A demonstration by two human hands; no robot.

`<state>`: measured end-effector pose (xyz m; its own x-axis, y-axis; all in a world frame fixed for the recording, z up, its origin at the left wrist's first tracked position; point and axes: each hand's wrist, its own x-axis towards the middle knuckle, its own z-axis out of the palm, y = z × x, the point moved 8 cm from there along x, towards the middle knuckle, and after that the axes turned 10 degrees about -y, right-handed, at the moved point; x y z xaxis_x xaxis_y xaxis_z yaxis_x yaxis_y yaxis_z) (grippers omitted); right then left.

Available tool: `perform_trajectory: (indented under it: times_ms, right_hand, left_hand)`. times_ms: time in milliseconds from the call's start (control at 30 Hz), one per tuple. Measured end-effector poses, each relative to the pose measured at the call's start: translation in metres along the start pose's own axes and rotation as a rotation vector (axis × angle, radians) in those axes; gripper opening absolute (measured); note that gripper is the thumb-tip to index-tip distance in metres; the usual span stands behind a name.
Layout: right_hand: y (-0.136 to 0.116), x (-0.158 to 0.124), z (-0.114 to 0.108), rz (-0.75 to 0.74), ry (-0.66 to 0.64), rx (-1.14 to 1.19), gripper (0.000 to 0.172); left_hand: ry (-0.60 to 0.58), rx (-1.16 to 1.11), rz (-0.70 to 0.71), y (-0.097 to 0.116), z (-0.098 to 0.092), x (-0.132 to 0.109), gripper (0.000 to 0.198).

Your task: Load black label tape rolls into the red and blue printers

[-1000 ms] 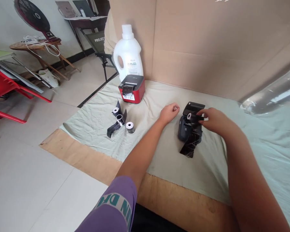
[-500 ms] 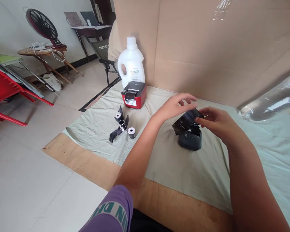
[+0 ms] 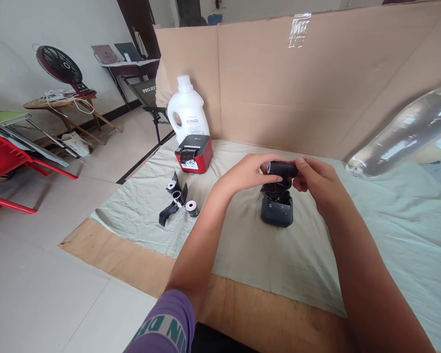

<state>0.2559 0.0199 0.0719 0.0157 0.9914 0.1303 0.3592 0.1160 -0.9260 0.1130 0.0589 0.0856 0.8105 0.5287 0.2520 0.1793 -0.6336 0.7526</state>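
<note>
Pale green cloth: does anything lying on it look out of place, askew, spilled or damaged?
The small rolls sit in a loose jumble near the red printer; a black strip trails out among them, which looks untidy. No spill shows.

Held roll (image 3: 282, 169): smooth. Dark printer (image 3: 277, 213): matt plastic. Board (image 3: 121, 250): wood.

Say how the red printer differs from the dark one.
The red printer has red sides; the dark printer's casing is blackish. The red printer's top is shut; the dark printer stands open. The red printer is near the jug; the dark printer is near the held black roll. Both rest on the cloth.
</note>
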Motion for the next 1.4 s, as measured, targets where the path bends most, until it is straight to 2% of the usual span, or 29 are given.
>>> perform_trajectory:
  times_ms: [100, 200, 300, 433, 567, 733, 867, 933, 1000, 1133, 1200, 1267, 1333, 1400]
  right_hand:
    - [-0.007, -0.003, -0.001, -0.048, -0.032, -0.02, 0.035]
    - [-0.013, -0.007, 0.001, -0.096, -0.065, -0.036, 0.037]
    - [-0.011, -0.006, 0.004, -0.077, -0.069, -0.004, 0.032]
    - [-0.005, -0.004, 0.006, -0.018, -0.08, -0.009, 0.037]
    - [-0.01, -0.005, 0.009, -0.118, -0.093, -0.121, 0.043]
    - [-0.02, -0.006, 0.025, -0.187, -0.106, -0.254, 0.04]
    - [-0.026, 0.012, 0.053, -0.172, -0.134, -0.335, 0.041]
    - [-0.022, 0.032, 0.074, -0.174, -0.136, -0.329, 0.035]
    - [-0.013, 0.056, 0.105, -0.176, -0.149, -0.26, 0.03]
    - [0.021, 0.094, 0.182, -0.044, -0.149, 0.002, 0.029]
    - [0.038, 0.099, 0.219, 0.036, -0.146, 0.159, 0.035]
    - [0.049, 0.097, 0.246, 0.042, -0.167, 0.323, 0.041]
    - [0.058, 0.094, 0.263, 0.024, -0.212, 0.454, 0.042]
    - [0.065, 0.091, 0.269, 0.01, -0.252, 0.482, 0.037]
  left_hand:
    - [0.045, -0.056, -0.047, -0.004, -0.003, -0.003, 0.032]
    - [0.029, -0.122, -0.074, -0.006, -0.003, -0.005, 0.027]
    - [0.017, -0.092, -0.05, 0.0, -0.004, -0.006, 0.023]
    - [0.039, -0.045, -0.02, 0.009, -0.01, -0.009, 0.027]
    - [-0.014, -0.013, -0.033, 0.013, -0.013, -0.014, 0.021]
    - [-0.025, 0.033, -0.066, 0.01, -0.024, -0.022, 0.02]
    - [0.037, 0.141, -0.142, -0.006, -0.04, -0.03, 0.019]
    - [0.14, 0.21, -0.239, -0.018, -0.057, -0.04, 0.016]
    - [0.307, 0.288, -0.319, -0.024, -0.083, -0.059, 0.022]
    - [0.614, 0.274, -0.351, -0.02, -0.136, -0.119, 0.028]
    - [0.75, 0.244, -0.374, -0.019, -0.158, -0.156, 0.025]
    - [0.918, 0.265, -0.404, -0.017, -0.175, -0.193, 0.023]
    - [1.075, 0.281, -0.424, -0.018, -0.186, -0.221, 0.023]
    - [1.179, 0.263, -0.435, -0.021, -0.191, -0.235, 0.025]
